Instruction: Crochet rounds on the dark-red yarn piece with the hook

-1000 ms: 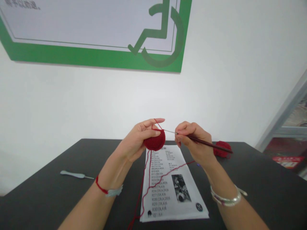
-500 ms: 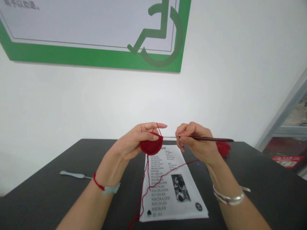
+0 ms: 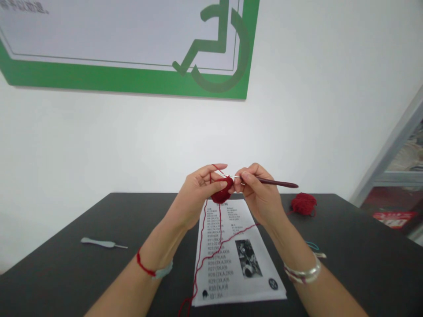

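1. Two hands up, close together over the black table, and both of mine are busy.
2. My left hand has the red crocheted piece pinched, thumb pressed on its near face, index finger stretched out above it.
3. Red yarn loops over that index finger and slants down toward the piece's top edge.
4. My right hand is closed around the hook, dark handle pointing out to the right, thin metal shaft reaching left across the top edge of the piece; whether it passes through a stitch is too small to tell.
5. So there's the piece, in the air between my hands, right above the far end of the printed sheets.
6. Strands hang from it over the paper, one wandering across the printed lines toward my right wrist.
7. Over to the right, the red yarn ball sits on the table beyond my right forearm.
8. Off to the left lies a second, pale-handled hook, well apart from both hands.
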{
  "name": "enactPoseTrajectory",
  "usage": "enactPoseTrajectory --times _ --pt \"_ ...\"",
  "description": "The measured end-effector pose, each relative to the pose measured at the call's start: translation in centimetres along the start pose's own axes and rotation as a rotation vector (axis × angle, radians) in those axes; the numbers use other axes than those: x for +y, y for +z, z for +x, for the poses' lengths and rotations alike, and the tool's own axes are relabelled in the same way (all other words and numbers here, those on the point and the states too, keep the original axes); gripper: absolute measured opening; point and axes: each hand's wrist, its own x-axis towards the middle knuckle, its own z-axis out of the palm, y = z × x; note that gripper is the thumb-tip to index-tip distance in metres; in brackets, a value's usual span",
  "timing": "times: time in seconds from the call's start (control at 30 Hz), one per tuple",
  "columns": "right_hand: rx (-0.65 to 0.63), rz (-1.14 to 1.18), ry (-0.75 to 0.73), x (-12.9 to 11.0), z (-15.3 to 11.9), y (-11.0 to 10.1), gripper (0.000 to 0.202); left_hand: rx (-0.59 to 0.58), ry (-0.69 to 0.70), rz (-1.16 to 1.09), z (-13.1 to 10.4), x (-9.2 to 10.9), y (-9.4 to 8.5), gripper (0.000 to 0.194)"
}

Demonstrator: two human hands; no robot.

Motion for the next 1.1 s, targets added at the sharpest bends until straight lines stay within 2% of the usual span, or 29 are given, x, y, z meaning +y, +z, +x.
enactPoseTrajectory --times 0.23,0.43,0.63,0.83,0.97,1.1 --pt "-0.079 -0.073 -0.018 -0.5 0.1 -0.5 0.018 0.092 0.065 0.047 -0.3 0.4 0.5 0.032" --pt "-0.161 -0.238 -0.134 -0.3 0.0 -1.7 0.014 0.138 0.083 0.112 -0.3 0.4 0.6 0.032" --pt "-0.152 -0.326 -0.211 -0.3 -0.3 -1.7 0.013 0.141 0.093 0.141 -0.3 0.5 0.3 0.032" --pt "-0.143 -0.388 -0.280 -0.2 -0.8 -1.2 0.011 0.168 0.076 0.122 -0.5 0.8 0.8 0.031" --pt "-0.150 -0.556 -0.380 0.0 -1.1 -0.9 0.011 0.197 0.099 0.144 -0.6 0.9 1.1 0.031" --pt "-0.171 -0.834 -0.564 -0.3 -1.3 -0.4 0.013 0.207 0.123 0.170 -0.4 0.6 0.9 0.034"
